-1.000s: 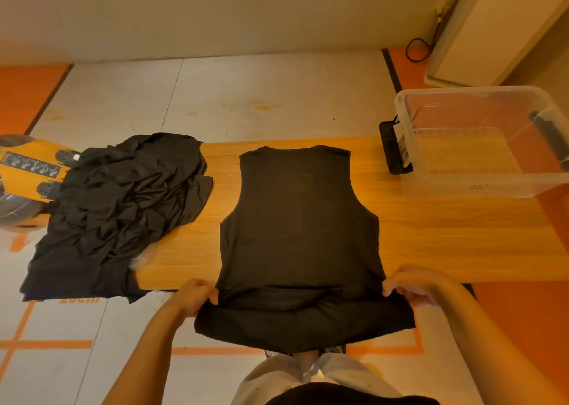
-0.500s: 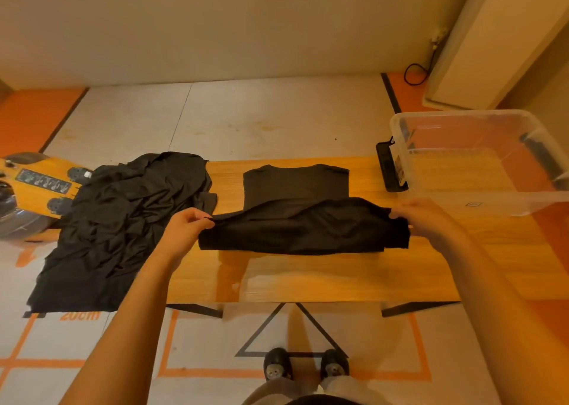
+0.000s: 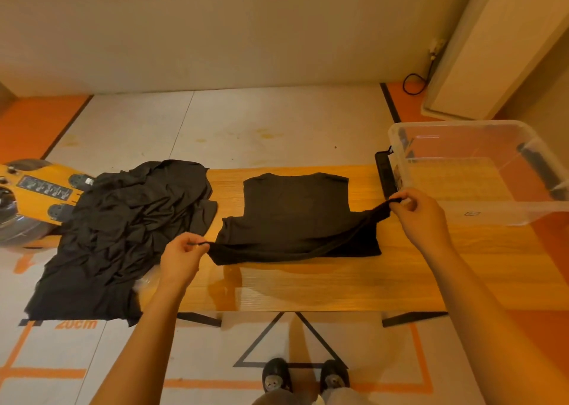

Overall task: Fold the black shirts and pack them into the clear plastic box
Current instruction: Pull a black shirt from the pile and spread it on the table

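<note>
Black cloth lies heaped at the left end of the desk (image 3: 308,287), a pile of unfolded shirts (image 3: 123,235) spilling over the edge. Just right of it the left hand (image 3: 181,257) pinches one hem corner of the shirt being folded (image 3: 295,217), which lies flat mid-desk with its lower half doubled up over the chest. The right hand (image 3: 421,217) pinches the other hem corner, held a little higher, close to the clear plastic box (image 3: 480,170), which stands at the right end and looks empty. To my eye this is the first, bottom-to-top fold, not yet laid down. Next, I'd say, the corners need setting level near the shoulders, then the hands let go and fold the sides in.
</note>
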